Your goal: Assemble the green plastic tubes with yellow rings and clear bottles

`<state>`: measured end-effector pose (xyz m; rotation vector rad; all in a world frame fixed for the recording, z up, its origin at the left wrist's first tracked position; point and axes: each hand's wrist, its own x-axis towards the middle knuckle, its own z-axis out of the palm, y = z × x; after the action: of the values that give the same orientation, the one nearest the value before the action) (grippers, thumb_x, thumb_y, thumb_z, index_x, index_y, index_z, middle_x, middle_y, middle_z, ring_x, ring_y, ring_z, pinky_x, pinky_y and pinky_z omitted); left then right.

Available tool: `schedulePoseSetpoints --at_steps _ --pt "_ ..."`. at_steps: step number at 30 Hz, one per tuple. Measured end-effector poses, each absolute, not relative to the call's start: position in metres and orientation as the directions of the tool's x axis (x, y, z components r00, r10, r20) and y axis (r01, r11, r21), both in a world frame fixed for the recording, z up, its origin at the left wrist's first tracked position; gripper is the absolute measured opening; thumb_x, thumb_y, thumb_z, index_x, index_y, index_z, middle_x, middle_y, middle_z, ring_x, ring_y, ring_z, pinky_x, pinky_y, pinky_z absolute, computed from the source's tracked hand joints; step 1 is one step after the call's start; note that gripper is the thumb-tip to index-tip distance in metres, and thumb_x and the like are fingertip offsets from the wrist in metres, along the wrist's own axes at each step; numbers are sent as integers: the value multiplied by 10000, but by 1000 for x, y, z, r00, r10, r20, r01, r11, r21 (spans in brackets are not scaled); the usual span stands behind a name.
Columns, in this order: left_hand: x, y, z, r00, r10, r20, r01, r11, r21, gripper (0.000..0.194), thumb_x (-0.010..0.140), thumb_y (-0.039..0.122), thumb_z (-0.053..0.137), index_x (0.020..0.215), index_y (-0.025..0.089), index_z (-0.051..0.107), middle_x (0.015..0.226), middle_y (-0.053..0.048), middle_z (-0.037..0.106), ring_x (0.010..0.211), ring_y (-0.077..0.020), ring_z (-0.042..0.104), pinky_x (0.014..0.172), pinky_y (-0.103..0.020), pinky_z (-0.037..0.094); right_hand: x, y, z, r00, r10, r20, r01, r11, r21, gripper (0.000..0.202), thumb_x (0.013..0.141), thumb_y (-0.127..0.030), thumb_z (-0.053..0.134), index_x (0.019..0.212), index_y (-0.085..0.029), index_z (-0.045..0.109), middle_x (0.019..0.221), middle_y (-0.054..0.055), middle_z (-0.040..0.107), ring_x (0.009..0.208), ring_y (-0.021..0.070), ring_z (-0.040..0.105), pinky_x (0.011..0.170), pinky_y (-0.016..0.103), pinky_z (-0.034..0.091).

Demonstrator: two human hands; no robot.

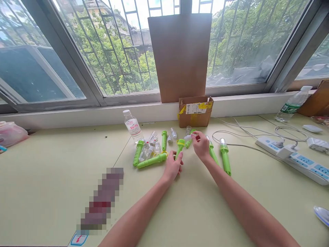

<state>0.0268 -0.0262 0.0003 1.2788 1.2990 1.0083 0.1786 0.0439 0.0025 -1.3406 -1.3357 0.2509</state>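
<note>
My left hand [174, 164] is closed round a green plastic tube [180, 145], held upright with a slight tilt, a yellow ring below its wide threaded top. My right hand [201, 145] is pinched at the fingertips beside a small translucent piece [187, 138]; what the fingers hold is too small to make out. Just behind them are a clear cap [188, 130] and another green tube [188, 143], partly hidden. Left of my hands lie several green tubes [152, 161] and clear plastic caps [157, 148]. To the right, two green tubes with clear tops [225, 158] lie on the table, one partly behind my right forearm.
An open cardboard box [195, 118] stands by the window sill. One water bottle [132, 127] stands behind the parts, another bottle [293, 104] at the far right. A power strip [295, 159] with cables occupies the right side. A pixelated patch [102, 199] covers something at left.
</note>
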Motion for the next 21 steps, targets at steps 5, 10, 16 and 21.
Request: schedulePoseSetpoints --at_steps 5,10,16,21 --pt "28 -31 3 111 993 -42 168 23 985 388 756 562 587 829 219 420 642 57 504 341 -52 409 304 -176 298 198 44 21 462 808 366 134 345 -929 328 805 -490 554 888 -180 621 653 3 572 553 149 533 504 278 479" --pt "29 -33 4 121 993 -5 126 -11 992 378 719 515 646 809 218 431 620 70 483 338 -44 383 328 -181 313 193 41 27 271 899 344 23 351 -936 314 745 -490 620 784 -179 637 606 -12 554 514 128 506 486 278 503" --pt "28 -31 4 68 998 -18 95 12 995 379 733 518 634 821 226 410 608 78 472 335 -49 382 320 -182 303 186 42 31 175 909 378 35 378 -925 322 730 -496 631 784 -180 661 581 -17 545 495 119 470 478 281 513" --pt "28 -32 2 87 996 7 87 -15 996 361 727 501 642 855 225 448 632 72 494 348 -40 372 341 -179 310 193 39 41 152 906 395 91 385 -918 355 729 -525 618 748 -174 669 538 -24 519 479 124 479 460 282 489"
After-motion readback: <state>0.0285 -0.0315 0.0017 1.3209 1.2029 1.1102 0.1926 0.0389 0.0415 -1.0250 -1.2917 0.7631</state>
